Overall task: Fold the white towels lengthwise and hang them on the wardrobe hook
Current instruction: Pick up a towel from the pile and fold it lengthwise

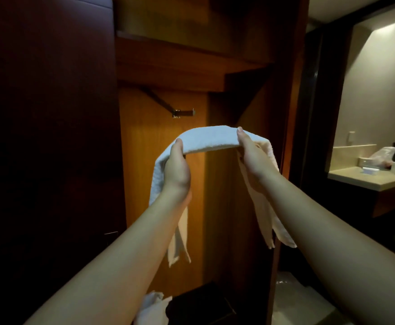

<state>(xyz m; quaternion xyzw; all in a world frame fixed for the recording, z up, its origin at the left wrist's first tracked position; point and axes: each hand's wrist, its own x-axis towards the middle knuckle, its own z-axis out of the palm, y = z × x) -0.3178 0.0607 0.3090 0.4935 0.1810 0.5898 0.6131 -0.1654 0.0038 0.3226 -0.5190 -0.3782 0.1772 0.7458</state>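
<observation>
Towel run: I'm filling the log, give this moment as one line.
white towel folded, spanning both hands | left hand grips | right hand grips | hook bare, above

A white terry-cloth towel (211, 138), folded lengthwise into a narrow band, stretches in a shallow arch across the middle of the frame, held up in the air. Its two ends hang down loosely, one at lower left of centre, the other at right of centre, both tinted orange by the warm light. Above it and a little left, apart from the towel, a small metal wardrobe hook (184, 112) juts from the wooden back panel at the end of a dark slanted bracket; nothing hangs on it. At the bottom edge of the frame, left of centre, a second crumpled white towel (153, 307) lies low, partly hidden by a forearm.
</observation>
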